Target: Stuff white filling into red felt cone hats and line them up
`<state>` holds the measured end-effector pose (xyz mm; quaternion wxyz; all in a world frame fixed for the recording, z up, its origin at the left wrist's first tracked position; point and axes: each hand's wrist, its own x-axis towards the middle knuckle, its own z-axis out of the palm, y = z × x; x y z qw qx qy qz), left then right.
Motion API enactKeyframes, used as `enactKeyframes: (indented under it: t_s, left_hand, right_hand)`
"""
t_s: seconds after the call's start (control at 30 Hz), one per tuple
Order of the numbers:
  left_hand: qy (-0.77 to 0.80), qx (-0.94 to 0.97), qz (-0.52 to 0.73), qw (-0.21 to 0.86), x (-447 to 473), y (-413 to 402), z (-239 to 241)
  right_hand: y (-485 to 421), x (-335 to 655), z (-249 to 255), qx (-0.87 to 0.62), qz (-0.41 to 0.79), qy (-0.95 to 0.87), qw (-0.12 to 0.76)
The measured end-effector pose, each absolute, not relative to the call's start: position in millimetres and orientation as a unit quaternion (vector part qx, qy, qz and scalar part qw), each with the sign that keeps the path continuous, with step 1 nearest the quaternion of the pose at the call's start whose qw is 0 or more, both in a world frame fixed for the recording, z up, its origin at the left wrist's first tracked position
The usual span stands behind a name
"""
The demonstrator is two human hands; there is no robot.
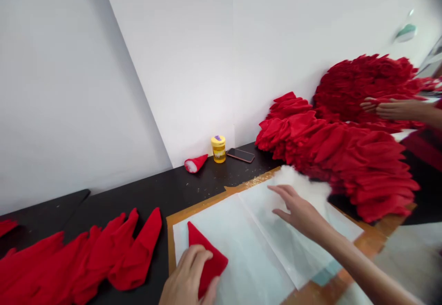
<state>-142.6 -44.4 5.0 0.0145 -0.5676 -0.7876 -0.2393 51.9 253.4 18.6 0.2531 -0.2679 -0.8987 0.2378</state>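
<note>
"While the red cloth (216,262) is clasped by the left hand (189,272) over the white sheet (252,254), how is the right hand (297,209) held?"
"Spread, near the stuffing (316,189), which is probably best pinched lightly."

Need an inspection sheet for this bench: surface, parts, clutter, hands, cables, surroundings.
Surface: dark table, white sheeting with brown border; pale crumbs near its far edge.
Job's things: red piece, white stuffing, left red row, right red heap, filled red cone.
Clutter: yellow-lidded jar, phone.
Left hand: fingers on the red piece; grip unclear.
Right hand: open beside the stuffing; contact unclear.
Cables: nothing seen.
Surroundings: white wall; another person's hand at right, with red fabric.
</note>
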Motion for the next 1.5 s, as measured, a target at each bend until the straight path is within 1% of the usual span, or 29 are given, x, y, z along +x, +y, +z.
enactKeyframes:
  t_s: [0.03,0.1,0.2,0.27,0.33,0.43,0.5,0.57,0.67,0.73,0.87,0.97,1.03,1.1,1.17,1.27,1.37,1.43,1.5]
  left_hand:
    - [-0.781,-0.567,-0.262,0.003,-137.4,-36.2,15.5]
    - [-0.764,-0.570,-0.301,-0.039,-126.3,-13.6,34.4]
    - [-0.755,-0.528,-0.360,-0.147,-112.4,29.9,49.9]
    - [-0.750,-0.465,-0.411,-0.227,-106.3,58.1,51.1]
    - [-0.730,-0.431,-0.436,-0.303,-102.3,80.1,46.9]
    - [-0.702,-0.417,-0.449,-0.362,-99.2,95.5,34.4]
    - [-0.705,-0.403,-0.458,-0.361,-100.2,94.7,24.8]
    - [-0.717,-0.382,-0.463,-0.354,-104.4,88.2,17.0]
    - [-0.731,-0.340,-0.481,-0.343,-113.3,75.5,11.5]
    - [-0.730,-0.310,-0.502,-0.345,-117.6,68.8,11.7]
    - [-0.690,-0.260,-0.559,-0.378,-119.8,61.2,14.0]
    - [-0.659,-0.235,-0.599,-0.389,-118.9,58.1,13.0]
    - [-0.649,-0.221,-0.615,-0.390,-116.2,56.8,11.7]
    - [-0.640,-0.216,-0.625,-0.391,-110.1,56.1,11.8]
    - [-0.633,-0.224,-0.628,-0.393,-100.7,55.3,14.3]
    - [-0.628,-0.249,-0.621,-0.397,-86.0,48.9,21.9]
    - [-0.630,-0.265,-0.606,-0.406,-79.8,27.3,28.5]
    - [-0.663,-0.294,-0.582,-0.369,-82.3,3.1,28.9]
    - [-0.736,-0.359,-0.507,-0.268,-88.8,-24.4,25.0]
  right_hand:
    - [262.1,51.4,20.6,-0.261,0.257,-0.900,0.234]
    - [268.4,47.8,25.6,-0.247,0.288,-0.896,0.230]
    - [257.9,41.8,34.7,-0.249,0.340,-0.877,0.232]
    - [245.4,38.4,39.6,-0.243,0.389,-0.862,0.216]
    - [233.7,34.8,41.4,-0.236,0.440,-0.842,0.204]
    - [225.1,31.7,38.9,-0.229,0.494,-0.814,0.203]
    - [229.2,33.1,36.2,-0.241,0.504,-0.798,0.225]
    - [240.8,37.6,34.0,-0.274,0.494,-0.781,0.267]
    - [263.7,47.1,30.3,-0.326,0.458,-0.760,0.326]
    - [275.6,52.1,26.2,-0.347,0.425,-0.763,0.342]
    - [278.1,56.9,17.7,-0.321,0.358,-0.820,0.311]
    - [258.3,59.8,19.5,-0.258,0.315,-0.870,0.279]
    - [236.1,60.9,24.2,-0.203,0.302,-0.887,0.285]
    - [210.4,58.4,26.9,-0.139,0.323,-0.889,0.293]
    - [186.4,51.8,24.1,-0.089,0.344,-0.896,0.267]
    - [162.5,41.2,12.7,-0.055,0.349,-0.895,0.271]
    - [156.1,41.2,4.1,-0.037,0.392,-0.873,0.289]
    - [158.6,47.3,1.2,-0.057,0.439,-0.855,0.272]
    - [162.8,54.4,-1.9,-0.115,0.490,-0.828,0.245]
